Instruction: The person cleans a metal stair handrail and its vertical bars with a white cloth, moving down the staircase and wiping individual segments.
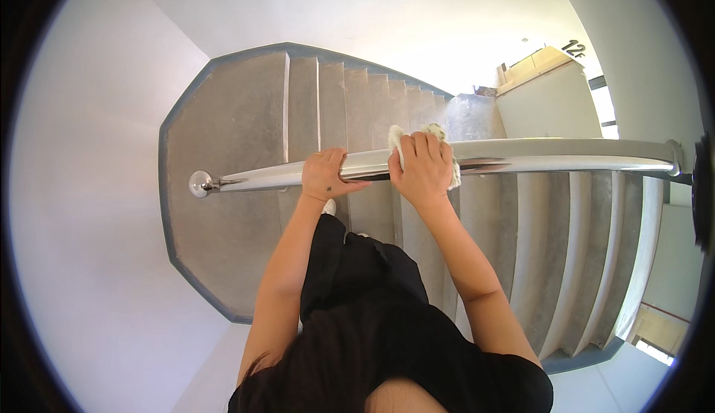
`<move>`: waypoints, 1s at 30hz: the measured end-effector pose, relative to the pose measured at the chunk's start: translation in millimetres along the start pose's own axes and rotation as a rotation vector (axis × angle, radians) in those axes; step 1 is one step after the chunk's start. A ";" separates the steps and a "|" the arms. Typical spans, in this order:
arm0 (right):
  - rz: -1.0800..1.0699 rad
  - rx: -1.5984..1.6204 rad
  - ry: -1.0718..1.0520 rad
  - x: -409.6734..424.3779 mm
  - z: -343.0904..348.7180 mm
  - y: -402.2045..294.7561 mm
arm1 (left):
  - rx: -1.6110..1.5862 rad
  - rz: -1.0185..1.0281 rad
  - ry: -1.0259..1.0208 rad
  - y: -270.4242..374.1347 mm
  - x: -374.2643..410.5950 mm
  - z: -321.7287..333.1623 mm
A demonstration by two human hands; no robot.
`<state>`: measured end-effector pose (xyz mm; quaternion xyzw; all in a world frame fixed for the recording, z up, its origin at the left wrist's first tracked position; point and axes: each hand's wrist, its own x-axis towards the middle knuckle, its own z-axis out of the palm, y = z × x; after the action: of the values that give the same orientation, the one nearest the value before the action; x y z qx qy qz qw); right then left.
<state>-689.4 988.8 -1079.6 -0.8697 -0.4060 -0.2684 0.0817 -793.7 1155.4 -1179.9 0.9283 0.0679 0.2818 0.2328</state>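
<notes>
A polished metal handrail [536, 156] crosses in front of me, curved by the lens. My left hand [325, 175] rests over the rail, fingers on its far side and thumb stretched along the near side. To its right, my right hand [423, 164] grips a whitish cloth [396, 133] and presses it onto the rail. Parts of the cloth stick out beyond the fingers and beside the palm; the rest is hidden under the hand. A shiny metal ball [201, 184] caps the rail's left end.
Concrete steps [357, 100] run beyond the rail, and more steps [530, 256] lie on my side at the right. A landing [223, 117] with a dark blue-grey border joins them at the left. White walls [84, 150] enclose the stairwell. One shoe [329, 207] shows below my left hand.
</notes>
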 end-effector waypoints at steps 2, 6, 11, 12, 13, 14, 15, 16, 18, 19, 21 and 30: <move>0.040 -0.087 -0.009 -3.5 5.2 -12.2 | -0.009 -0.006 -0.005 1.0 -0.8 -2.1; 0.034 -0.108 0.090 -9.1 36.2 -61.7 | -0.021 -0.024 0.039 -2.0 -5.8 6.5; 0.085 -0.084 0.143 -9.1 53.9 -99.1 | -0.126 0.106 -0.098 -16.4 -9.6 -1.0; 0.060 -0.073 0.157 -10.5 55.1 -100.6 | -0.122 0.092 -0.121 -18.7 -11.4 -0.8; 0.033 -0.060 0.172 -11.1 57.3 -100.6 | -0.118 0.077 -0.143 -21.5 -12.8 -0.4; 0.006 -0.048 0.186 -12.4 58.2 -100.0 | -0.114 0.060 -0.165 -25.3 -15.8 -1.5; -0.025 -0.001 0.152 -14.6 54.6 -98.0 | -0.159 0.031 -0.144 -32.5 -22.8 -8.5; -0.055 0.046 0.128 -12.7 50.7 -93.4 | -0.199 0.008 -0.117 -46.6 -30.7 -20.4; -0.039 0.087 0.074 -7.6 36.0 -85.9 | -0.202 -0.012 -0.068 -83.2 -52.5 -41.1; -0.009 0.054 0.119 -5.7 35.5 -80.7 | -0.162 -0.018 -0.103 -103.4 -63.6 -52.1; 0.045 -0.008 0.176 -7.5 37.6 -74.7 | -0.102 -0.036 -0.152 -143.3 -80.4 -63.3; 0.139 -0.159 0.128 -14.8 70.4 -139.1 | -0.037 -0.056 -0.165 -180.0 -105.9 -41.7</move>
<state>-773.4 1095.8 -1157.3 -0.8805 -0.3163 -0.3486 0.0566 -904.1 1303.4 -1286.1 0.9417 0.0693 0.1987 0.2626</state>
